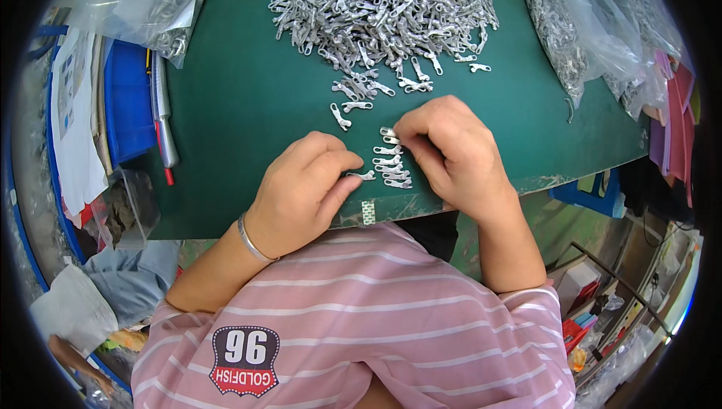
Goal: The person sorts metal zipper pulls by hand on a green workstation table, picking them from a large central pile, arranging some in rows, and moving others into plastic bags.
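Observation:
My left hand [302, 185] is closed in a pinch, with a small silver metal piece [365, 176] with a looped end between thumb and forefinger. Opposite it, my right hand [457, 155] pinches the end of another such metal piece [388, 132] at the top of a short column. That column of looped metal pieces [390, 169] lies side by side on the green tabletop [248, 93], between my two hands. A large heap of the same pieces [383, 6] covers the far middle, and several loose ones [340, 117] are scattered toward me.
Clear plastic bags with metal pieces stand at the far left [139, 6] and far right [583, 21]. A blue tray [129, 100] and a silver-and-red pen-like tool [163, 138] lie along the left edge. Below the table's right side sits a blue bin [594, 194].

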### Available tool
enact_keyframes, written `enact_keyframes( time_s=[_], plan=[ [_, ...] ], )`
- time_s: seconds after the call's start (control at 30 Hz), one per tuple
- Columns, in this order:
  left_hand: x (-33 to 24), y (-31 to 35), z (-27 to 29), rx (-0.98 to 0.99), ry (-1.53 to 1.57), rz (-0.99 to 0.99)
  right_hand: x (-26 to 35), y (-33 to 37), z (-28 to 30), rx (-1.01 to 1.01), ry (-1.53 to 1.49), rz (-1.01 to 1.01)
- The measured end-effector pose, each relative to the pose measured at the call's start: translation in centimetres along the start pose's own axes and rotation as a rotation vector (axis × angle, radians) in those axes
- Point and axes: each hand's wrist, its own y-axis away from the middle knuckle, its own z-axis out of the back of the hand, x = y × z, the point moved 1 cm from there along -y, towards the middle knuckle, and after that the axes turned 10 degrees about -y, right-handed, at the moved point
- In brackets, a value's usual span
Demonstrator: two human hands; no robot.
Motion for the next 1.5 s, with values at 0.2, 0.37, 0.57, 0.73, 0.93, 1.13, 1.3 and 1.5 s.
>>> enact_keyframes(
  time_s=[0.2,0.37,0.57,0.73,0.93,1.13,1.3,1.5],
  plan=[
    [1.1,0.9,0.3,-0.075,-0.006,0.006,0.8,-0.9,0.3,0.009,0.004,0.0],
    [0.4,0.6,0.4,-0.029,0.004,0.013,0.4,-2.2,-1.6,0.093,-0.054,0.11],
    [0.7,0.7,-0.2,-0.055,-0.068,-0.058,0.2,-2.5,-1.1,0.072,-0.021,0.074],
    [0.6,0.6,-0.3,-0.064,-0.071,-0.056,0.4,-3.2,-2.7,0.056,0.037,0.12],
    [0.6,0.6,-0.3,-0.072,-0.056,-0.065,0.7,-3.5,-1.9,0.235,0.073,0.101],
    [0.7,0.7,-0.3,-0.07,-0.069,-0.058,0.5,-2.6,0.5,0.08,0.074,-0.009],
    [0.7,0.6,-0.4,-0.07,-0.06,-0.057,0.8,-2.1,-1.3,-0.004,0.146,-0.019],
    [0.7,0.7,-0.3,-0.071,-0.065,-0.061,0.4,-1.7,0.1,0.063,0.015,-0.05]
  ],
)
